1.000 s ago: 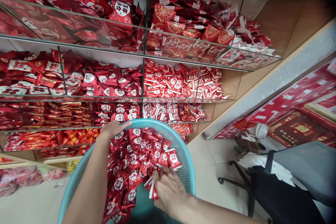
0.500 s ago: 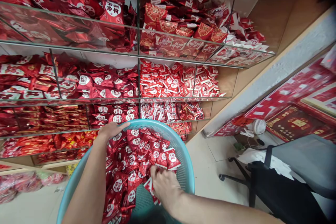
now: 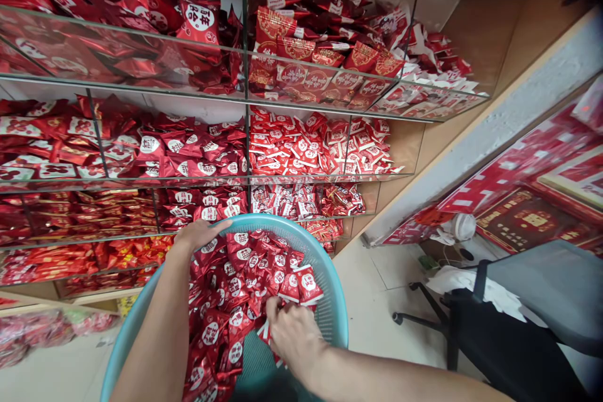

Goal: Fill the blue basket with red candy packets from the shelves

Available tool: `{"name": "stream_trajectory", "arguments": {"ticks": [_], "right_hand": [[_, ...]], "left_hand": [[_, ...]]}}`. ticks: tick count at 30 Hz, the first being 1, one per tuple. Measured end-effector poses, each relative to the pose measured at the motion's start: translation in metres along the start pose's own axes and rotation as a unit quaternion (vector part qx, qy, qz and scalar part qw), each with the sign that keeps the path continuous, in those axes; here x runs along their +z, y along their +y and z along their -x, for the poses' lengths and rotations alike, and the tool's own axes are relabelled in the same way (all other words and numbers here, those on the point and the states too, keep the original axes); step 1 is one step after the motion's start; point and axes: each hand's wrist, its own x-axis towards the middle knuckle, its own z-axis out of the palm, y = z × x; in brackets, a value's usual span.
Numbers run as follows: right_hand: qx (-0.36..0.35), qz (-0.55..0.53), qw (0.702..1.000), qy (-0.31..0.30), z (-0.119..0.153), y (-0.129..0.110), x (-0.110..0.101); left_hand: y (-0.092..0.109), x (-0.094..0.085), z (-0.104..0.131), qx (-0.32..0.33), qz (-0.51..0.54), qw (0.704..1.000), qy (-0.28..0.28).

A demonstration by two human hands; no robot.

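Observation:
A round teal plastic basket [image 3: 336, 289] holds a heap of small red packets [image 3: 238, 286] with white round labels. My left hand [image 3: 201, 235] lies at the basket's far left rim, its fingers closed on the rim with the thumb stretched along the edge. Inside the basket, toward the right, my right hand [image 3: 293, 330] is down among the packets with its fingers curled. Red-and-white packets stick out under its fingers. What its fingertips grip is partly hidden. Some of the basket's bare bottom shows to the left of that hand.
Glass-fronted shelves [image 3: 247, 100] filled with red packets rise behind the basket. At the right stands a black and grey office chair [image 3: 499, 333] with white cloth on it. Red boxes [image 3: 532, 220] lie beyond the chair. Pink bags [image 3: 42, 333] sit at the lower left.
My right hand has shifted slightly to the left and turned a little among the packets. My left hand stays at the rim.

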Motion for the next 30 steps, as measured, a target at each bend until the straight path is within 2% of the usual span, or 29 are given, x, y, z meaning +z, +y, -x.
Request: {"name": "stream_trajectory", "arguments": {"ticks": [4,15,21,25,30], "right_hand": [[-0.023,0.002,1.000,0.004,-0.002,-0.004,0.000],[-0.011,0.031,0.999,0.035,-0.006,-0.002,0.012],[-0.028,0.051,0.998,0.036,-0.004,-0.005,0.012],[-0.017,0.020,0.999,0.020,-0.001,0.003,-0.005],[0.049,-0.149,0.987,-0.031,0.004,0.041,-0.043]], "left_hand": [[0.000,0.000,0.000,0.005,0.000,1.000,0.004],[-0.002,0.002,-0.004,0.000,-0.003,1.000,0.010],[-0.004,0.003,-0.006,0.006,-0.006,1.000,0.008],[-0.004,0.004,-0.008,0.003,-0.004,1.000,0.020],[-0.005,0.004,-0.009,-0.002,-0.002,1.000,0.006]]}}
